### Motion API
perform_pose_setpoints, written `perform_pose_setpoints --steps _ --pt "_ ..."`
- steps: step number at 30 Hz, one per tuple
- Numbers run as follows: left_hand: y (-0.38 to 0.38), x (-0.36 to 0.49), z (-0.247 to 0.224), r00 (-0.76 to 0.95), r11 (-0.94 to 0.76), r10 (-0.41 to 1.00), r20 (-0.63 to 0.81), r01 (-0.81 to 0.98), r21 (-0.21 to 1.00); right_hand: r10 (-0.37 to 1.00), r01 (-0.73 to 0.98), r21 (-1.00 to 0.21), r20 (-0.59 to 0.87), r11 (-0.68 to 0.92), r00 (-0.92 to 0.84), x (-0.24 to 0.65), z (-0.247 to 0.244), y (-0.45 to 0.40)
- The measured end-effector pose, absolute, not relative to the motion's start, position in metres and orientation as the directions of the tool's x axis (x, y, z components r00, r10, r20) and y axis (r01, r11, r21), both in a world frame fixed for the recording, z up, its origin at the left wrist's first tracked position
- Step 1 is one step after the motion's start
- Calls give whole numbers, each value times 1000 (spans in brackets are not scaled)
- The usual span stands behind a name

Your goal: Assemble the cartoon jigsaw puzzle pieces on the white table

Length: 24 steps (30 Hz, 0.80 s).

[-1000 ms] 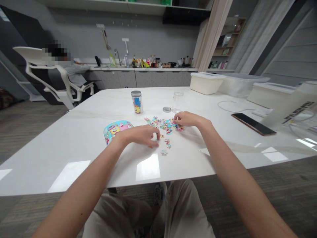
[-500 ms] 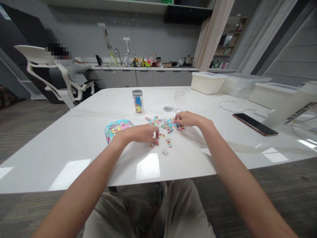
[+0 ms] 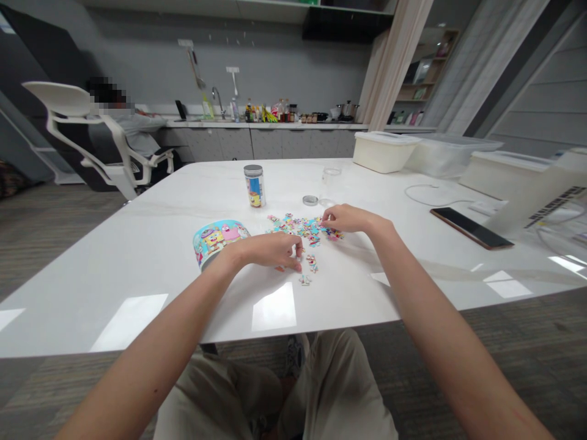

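Colourful puzzle pieces [image 3: 305, 227] lie in a loose pile mid-table. My left hand [image 3: 282, 250] is just in front of the pile, thumb and forefinger curved with a gap between them, fingertips low by the loose pieces. Two small joined-looking groups, one [image 3: 312, 263] just right of the fingertips and one [image 3: 305, 280] nearer the edge, lie on the white surface. At the pile's right side my right hand [image 3: 337, 219] is closed in a pinch; what it grips is too small to name. A cartoon-printed blue container [image 3: 217, 238] is partly behind my left wrist.
Behind the pile stand a lidded picture jar [image 3: 255, 186], a clear jar [image 3: 331, 184] and a metal lid [image 3: 310, 200]. A phone [image 3: 471, 228], a cable and storage boxes [image 3: 385, 153] are at right. A seated person [image 3: 142, 134] is at far left.
My left hand has moved slightly right, towards the small groups of pieces. The printed container has shifted and shows more of its side. My right hand has barely moved.
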<state>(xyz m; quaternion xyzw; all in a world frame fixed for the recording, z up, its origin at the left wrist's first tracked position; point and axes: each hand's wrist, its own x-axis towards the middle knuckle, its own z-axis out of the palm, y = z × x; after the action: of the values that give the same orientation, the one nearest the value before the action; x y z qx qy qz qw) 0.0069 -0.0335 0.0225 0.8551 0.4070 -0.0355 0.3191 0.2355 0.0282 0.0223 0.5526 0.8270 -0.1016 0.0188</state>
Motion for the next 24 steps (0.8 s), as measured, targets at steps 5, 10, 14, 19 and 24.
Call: perform_pose_setpoints --steps 5,10,14,19,24 --pt "-34 6 24 672 -474 669 -319 716 512 910 917 -151 -139 370 -390 236 21 29" --pt "-32 5 23 703 -534 658 -271 689 490 907 913 -158 -139 377 -398 237 21 29" --pt "-30 4 22 739 -587 630 -236 653 477 907 913 -155 -138 378 -399 237 20 30" --pt "-31 5 22 738 -610 631 -239 662 435 909 917 -160 -152 365 -388 236 22 29" --pt "-31 4 23 727 -608 648 -227 673 421 909 919 -153 -155 364 -386 236 24 26"
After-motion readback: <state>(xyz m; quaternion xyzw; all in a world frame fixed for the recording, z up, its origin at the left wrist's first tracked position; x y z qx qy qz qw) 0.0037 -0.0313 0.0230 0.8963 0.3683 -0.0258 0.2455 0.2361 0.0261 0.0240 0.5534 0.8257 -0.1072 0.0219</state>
